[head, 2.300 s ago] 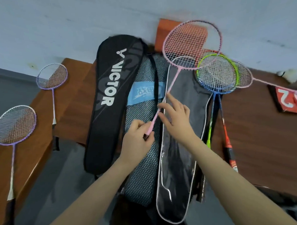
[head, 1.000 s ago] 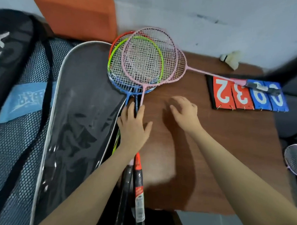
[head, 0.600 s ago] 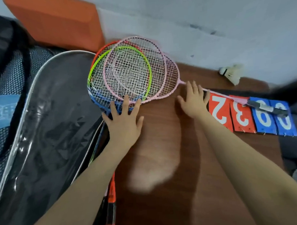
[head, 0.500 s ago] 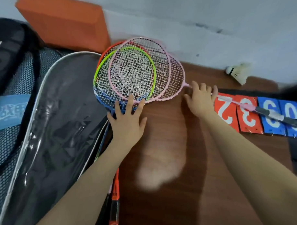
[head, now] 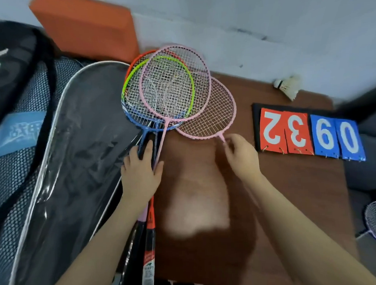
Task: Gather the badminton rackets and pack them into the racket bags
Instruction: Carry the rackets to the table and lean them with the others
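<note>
Gathering step: left hand (head: 141, 171) lies flat, fingers spread, on the stacked racket shafts (head: 156, 143). At three o'clock, right hand (head: 240, 155) pinches the second pink racket (head: 209, 111). Next, align it, then load the grey racket bag (head: 76, 146).

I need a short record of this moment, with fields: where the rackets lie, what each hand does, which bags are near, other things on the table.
rackets: stack of rackets, heads overlapping, on the wooden table; second pink racket partly under the stack
left hand: presses flat on the stack's shafts
right hand: pinches the second pink racket's shaft near the head
bags: grey bag with white trim beside the stack; mesh bag further left
other: shuttlecock, score cards, orange block
</note>
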Demonstrator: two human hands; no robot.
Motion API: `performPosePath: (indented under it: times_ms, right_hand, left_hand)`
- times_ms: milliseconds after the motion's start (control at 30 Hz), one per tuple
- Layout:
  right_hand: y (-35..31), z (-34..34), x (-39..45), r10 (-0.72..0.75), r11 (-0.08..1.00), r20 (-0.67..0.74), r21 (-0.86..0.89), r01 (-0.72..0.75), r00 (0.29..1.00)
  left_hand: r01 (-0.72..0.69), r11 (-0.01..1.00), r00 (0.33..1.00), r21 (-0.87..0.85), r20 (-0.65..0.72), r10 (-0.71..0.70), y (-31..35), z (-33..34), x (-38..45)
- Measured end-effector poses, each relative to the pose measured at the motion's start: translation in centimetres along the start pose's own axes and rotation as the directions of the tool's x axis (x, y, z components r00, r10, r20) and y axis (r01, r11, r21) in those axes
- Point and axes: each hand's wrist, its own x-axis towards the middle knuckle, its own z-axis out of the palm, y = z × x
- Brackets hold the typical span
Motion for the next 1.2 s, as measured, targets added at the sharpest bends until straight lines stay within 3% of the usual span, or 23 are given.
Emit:
performPosePath:
  times_ms: [167,367,800,933,1200]
  right_hand:
    - [-4.1,1.3,-3.8,0.222,0.926,-0.006,0.313,-0.209,0.975]
    - [-7.5,1.3,-6.8,0.414,0.863,-0.078,0.349,-0.365,0.907]
    - [-9.0,-3.6,-10.3,0.468,0.877,-0.265,0.254,-0.407,0.843]
    - [-9.1,-5.3,-10.3,0.426,0.897,-0.347,0.28,-0.342,0.835]
    - [-13.3,-0.9,-8.6,0.437,0.808,-0.192,0.512,-0.29,0.879]
  left_hand:
    - [-0.044,0.999,0.999,0.009,0.022,0.044,-2.2,-0.4,-2.5]
    - [-0.081,0.991,0.99,-0.107,0.105,0.092,-3.7,-0.7,-3.5]
    - [-0.176,0.982,0.983,-0.073,0.04,0.18,-3.4,-1.1,-3.3]
    - [-0.225,0.97,0.971,-0.089,0.055,0.231,-3.2,-0.9,-3.2]
    - [-0.204,0.954,0.965,-0.221,0.121,0.235,-4.7,-1.4,-3.9]
